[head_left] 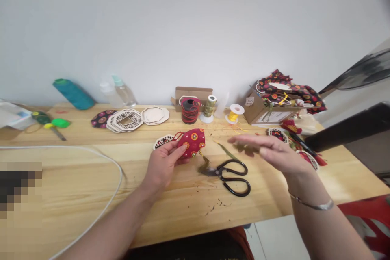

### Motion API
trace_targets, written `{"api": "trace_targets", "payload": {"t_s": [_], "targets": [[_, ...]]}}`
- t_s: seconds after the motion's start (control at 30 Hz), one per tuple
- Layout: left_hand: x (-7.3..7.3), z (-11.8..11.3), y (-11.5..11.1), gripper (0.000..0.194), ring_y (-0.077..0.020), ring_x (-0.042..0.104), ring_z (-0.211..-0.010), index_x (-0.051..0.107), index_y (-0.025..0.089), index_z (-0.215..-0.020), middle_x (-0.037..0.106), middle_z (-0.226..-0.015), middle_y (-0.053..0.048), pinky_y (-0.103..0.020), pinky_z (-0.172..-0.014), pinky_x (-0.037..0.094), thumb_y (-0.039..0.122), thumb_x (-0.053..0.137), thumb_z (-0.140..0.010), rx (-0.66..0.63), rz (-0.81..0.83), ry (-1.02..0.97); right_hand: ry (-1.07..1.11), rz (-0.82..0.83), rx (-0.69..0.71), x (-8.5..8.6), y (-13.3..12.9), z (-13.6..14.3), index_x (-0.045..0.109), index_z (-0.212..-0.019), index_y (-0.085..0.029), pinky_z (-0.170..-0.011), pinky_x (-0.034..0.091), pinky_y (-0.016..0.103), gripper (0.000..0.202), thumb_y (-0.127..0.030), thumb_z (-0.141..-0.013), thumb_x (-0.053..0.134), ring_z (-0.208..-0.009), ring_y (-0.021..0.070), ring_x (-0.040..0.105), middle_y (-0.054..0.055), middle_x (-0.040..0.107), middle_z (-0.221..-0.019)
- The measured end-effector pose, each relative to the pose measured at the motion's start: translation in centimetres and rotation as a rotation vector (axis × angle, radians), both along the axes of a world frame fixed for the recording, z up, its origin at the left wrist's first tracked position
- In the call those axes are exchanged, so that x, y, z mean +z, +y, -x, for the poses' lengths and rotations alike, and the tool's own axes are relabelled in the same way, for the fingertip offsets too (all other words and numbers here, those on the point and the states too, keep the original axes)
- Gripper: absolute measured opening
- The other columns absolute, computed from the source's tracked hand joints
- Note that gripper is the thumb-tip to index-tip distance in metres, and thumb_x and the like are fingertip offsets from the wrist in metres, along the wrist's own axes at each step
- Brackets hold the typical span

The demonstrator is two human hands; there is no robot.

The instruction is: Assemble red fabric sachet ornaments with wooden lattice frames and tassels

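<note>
My left hand (164,162) grips a red patterned fabric pouch (194,140) between thumb and fingers, just above the table. From the pouch's lower corner hangs a dark olive tassel (204,165), which overlaps the blades of the black-handled scissors (234,176) lying on the table. A second olive tassel (227,149) lies flat beyond the scissors. My right hand (268,150) hovers to the right of it, fingers stretched out and holding nothing. Behind my left hand, a white lattice piece (164,141) lies partly hidden.
Along the wall stand a red cord spool (189,111), a gold thread cone (210,109), a yellow spool (234,114) and a fabric-filled cardboard box (258,109). Lattice pieces (125,121) are stacked left. A white cable (117,183) crosses the left side; a black post (350,128) stands right.
</note>
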State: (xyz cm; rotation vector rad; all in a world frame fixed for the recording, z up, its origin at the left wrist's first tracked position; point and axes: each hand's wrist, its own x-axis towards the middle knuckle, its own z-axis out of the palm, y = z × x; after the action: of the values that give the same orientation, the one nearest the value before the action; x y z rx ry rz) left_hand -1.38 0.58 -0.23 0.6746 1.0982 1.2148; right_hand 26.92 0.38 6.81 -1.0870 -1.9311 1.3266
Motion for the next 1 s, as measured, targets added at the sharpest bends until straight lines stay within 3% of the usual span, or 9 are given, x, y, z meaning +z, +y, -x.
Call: {"api": "trace_targets", "payload": {"t_s": [0.07, 0.1, 0.2, 0.27, 0.4, 0.5, 0.63, 0.8, 1.0], "targets": [[0.0, 0.0, 0.1, 0.033, -0.0155, 0.070, -0.069, 0.074, 0.013, -0.085, 0.077, -0.084, -0.006, -0.022, -0.057, 0.058, 0.029, 0.084, -0.059, -0.001, -0.001, 0.010, -0.065, -0.071, 0.291, 1.2, 0.0, 2.6, 0.062, -0.124, -0.025, -0.088, 0.050, 0.036, 0.046, -0.048, -0.084, 0.060, -0.106, 0.0229, 0.062, 0.009, 0.066, -0.120], [-0.1, 0.1, 0.2, 0.033, -0.0157, 0.070, -0.069, 0.074, 0.013, -0.086, 0.077, -0.084, -0.006, -0.022, -0.057, 0.058, 0.030, 0.084, -0.059, -0.003, -0.002, 0.015, -0.110, -0.129, 0.327, 1.5, 0.2, 3.7, 0.060, -0.127, -0.025, -0.086, 0.050, 0.035, 0.047, -0.043, -0.084, 0.063, -0.102, 0.0211, 0.063, 0.009, 0.067, -0.117], [-0.1, 0.1, 0.3, 0.037, -0.0173, 0.070, -0.068, 0.073, 0.012, -0.088, 0.077, -0.084, -0.007, -0.024, -0.056, 0.057, 0.031, 0.084, -0.058, 0.011, -0.001, 0.029, -0.220, -0.349, 0.079, 1.1, 1.5, 6.2, 0.055, -0.132, -0.027, -0.093, 0.047, 0.039, 0.054, -0.039, -0.081, 0.068, -0.110, 0.0228, 0.059, 0.009, 0.064, -0.124], [-0.1, 0.0, 0.3, 0.038, -0.0178, 0.070, -0.066, 0.073, 0.012, -0.088, 0.077, -0.083, -0.008, -0.025, -0.054, 0.057, 0.031, 0.085, -0.057, 0.024, 0.003, 0.030, -0.214, -0.399, -0.043, 0.2, 2.6, 6.9, 0.054, -0.133, -0.025, -0.095, 0.046, 0.042, 0.061, -0.044, -0.077, 0.070, -0.116, 0.0258, 0.055, 0.011, 0.059, -0.131], [-0.1, -0.1, 0.3, 0.037, -0.0168, 0.069, -0.063, 0.073, 0.011, -0.086, 0.076, -0.080, -0.007, -0.024, -0.052, 0.056, 0.030, 0.085, -0.056, 0.035, 0.018, 0.036, -0.027, -0.254, 0.002, -1.2, 3.9, 6.8, 0.059, -0.128, -0.021, -0.100, 0.043, 0.042, 0.054, -0.054, -0.085, 0.054, -0.119, 0.0251, 0.054, 0.010, 0.059, -0.132], [-0.2, -0.1, 0.3, 0.036, -0.0154, 0.068, -0.062, 0.073, 0.011, -0.086, 0.076, -0.079, -0.007, -0.022, -0.052, 0.056, 0.029, 0.085, -0.057, 0.019, 0.014, 0.022, 0.075, -0.080, -0.075, -1.9, 3.9, 6.6, 0.063, -0.122, -0.022, -0.101, 0.043, 0.039, 0.042, -0.046, -0.090, 0.050, -0.116, 0.0206, 0.057, 0.008, 0.062, -0.129], [-0.5, -0.1, 0.5, 0.035, -0.0151, 0.068, -0.063, 0.073, 0.011, -0.086, 0.076, -0.080, -0.007, -0.022, -0.052, 0.056, 0.029, 0.084, -0.058, 0.002, 0.007, 0.017, 0.211, 0.094, -0.159, -3.1, 4.1, 6.6, 0.065, -0.119, -0.022, -0.079, 0.052, 0.031, 0.047, -0.034, -0.075, 0.070, -0.090, 0.0155, 0.065, 0.008, 0.069, -0.113], [-0.8, -0.1, 0.6, 0.035, -0.0152, 0.067, -0.061, 0.073, 0.012, -0.083, 0.076, -0.080, -0.007, -0.024, -0.052, 0.056, 0.030, 0.085, -0.056, 0.026, 0.012, 0.053, 0.313, 0.189, -0.329, -4.4, 5.0, 6.5, 0.074, -0.088, -0.015, -0.052, 0.047, 0.021, 0.031, -0.032, -0.062, 0.078, -0.056, 0.0086, 0.057, 0.004, 0.072, -0.075], [-1.1, 0.2, 0.7, 0.030, -0.0137, 0.066, -0.061, 0.074, 0.014, -0.083, 0.076, -0.080, -0.006, -0.023, -0.053, 0.056, 0.032, 0.083, -0.060, -0.014, -0.012, 0.066, 0.235, 0.146, -0.446, -4.3, 5.1, 6.6, 0.075, -0.093, -0.014, -0.039, 0.038, 0.020, 0.035, -0.037, -0.065, 0.075, -0.047, 0.0097, 0.054, 0.003, 0.068, -0.063]]}}
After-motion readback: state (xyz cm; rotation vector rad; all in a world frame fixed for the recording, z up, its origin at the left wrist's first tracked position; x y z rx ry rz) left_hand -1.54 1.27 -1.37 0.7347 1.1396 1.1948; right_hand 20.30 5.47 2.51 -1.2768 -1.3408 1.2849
